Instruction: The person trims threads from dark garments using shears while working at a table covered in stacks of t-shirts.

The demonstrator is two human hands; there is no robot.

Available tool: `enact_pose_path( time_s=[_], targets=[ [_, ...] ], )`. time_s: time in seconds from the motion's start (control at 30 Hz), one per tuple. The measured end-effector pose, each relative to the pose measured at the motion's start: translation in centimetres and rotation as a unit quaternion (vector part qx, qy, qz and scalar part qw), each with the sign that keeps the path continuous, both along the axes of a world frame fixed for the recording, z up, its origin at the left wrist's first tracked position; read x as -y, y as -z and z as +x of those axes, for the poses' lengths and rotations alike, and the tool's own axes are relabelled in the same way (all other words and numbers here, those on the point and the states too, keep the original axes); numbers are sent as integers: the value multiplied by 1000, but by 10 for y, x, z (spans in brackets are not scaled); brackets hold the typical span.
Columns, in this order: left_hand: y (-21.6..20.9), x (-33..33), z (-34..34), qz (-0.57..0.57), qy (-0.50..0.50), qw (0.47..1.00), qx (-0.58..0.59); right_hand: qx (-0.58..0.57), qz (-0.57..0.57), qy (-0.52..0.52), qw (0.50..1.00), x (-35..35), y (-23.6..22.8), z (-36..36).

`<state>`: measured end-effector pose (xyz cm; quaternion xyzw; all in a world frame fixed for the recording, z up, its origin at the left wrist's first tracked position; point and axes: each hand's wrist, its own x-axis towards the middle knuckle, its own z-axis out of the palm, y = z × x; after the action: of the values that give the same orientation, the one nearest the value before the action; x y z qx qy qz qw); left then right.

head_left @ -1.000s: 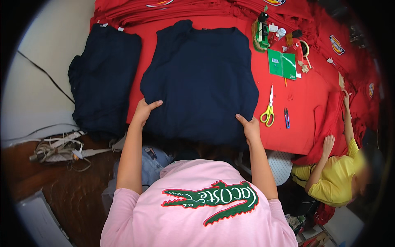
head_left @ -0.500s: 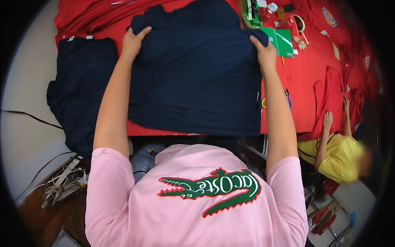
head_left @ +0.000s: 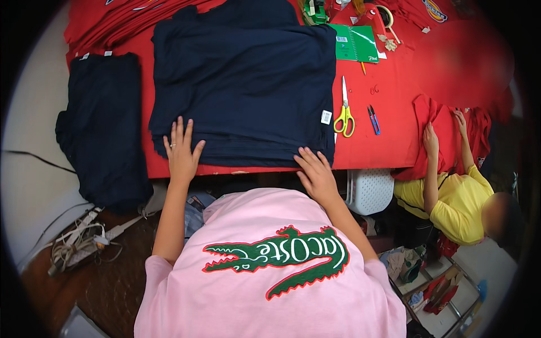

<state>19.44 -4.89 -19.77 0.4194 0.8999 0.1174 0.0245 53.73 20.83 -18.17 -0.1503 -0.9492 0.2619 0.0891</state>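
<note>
A stack of dark navy shirts [head_left: 242,84] lies flat on the red-covered table [head_left: 389,152], its layered edges showing along the front. My left hand [head_left: 183,155] rests on the stack's front left part, fingers spread, a ring on one finger. Over the front right edge lies my right hand [head_left: 317,176], fingers apart, palm down on the fabric. Neither hand grips anything. A white barcode label [head_left: 326,117] shows near the stack's right edge. Just right of it lie yellow-handled scissors [head_left: 344,115].
Another navy garment pile [head_left: 104,124] hangs at the left. Blue thread snips [head_left: 373,120], a pencil [head_left: 363,69], a green notebook [head_left: 356,44] and a tape roll [head_left: 385,17] lie on the right. A co-worker in yellow [head_left: 459,208] handles red fabric. Cables [head_left: 79,239] lie lower left.
Both hands have let go of the far corners of the navy cloth and come back to the front edge. The cloth now lies flat, and the scissors and label show.
</note>
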Motion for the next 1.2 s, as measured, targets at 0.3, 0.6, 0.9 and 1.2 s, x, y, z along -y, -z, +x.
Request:
enact_pose_path(
  time_s=[0.3, 0.6, 0.9, 1.2],
  targets=[
    [-28, -71, 74, 166, 87, 981, 57, 35, 43, 324, 944, -117, -2, 16],
    [-20, -103, 83, 119, 94, 988, -19, 227, 174, 272, 919, -159, 17, -13],
    [-26, -110, 83, 108, 85, 989, 47, 193, -355, 316, 859, -173, 4, 62],
    [-19, -139, 56, 536, -242, 613, 528, -104, -722, 209, 652, -140, -33, 42]
  ],
)
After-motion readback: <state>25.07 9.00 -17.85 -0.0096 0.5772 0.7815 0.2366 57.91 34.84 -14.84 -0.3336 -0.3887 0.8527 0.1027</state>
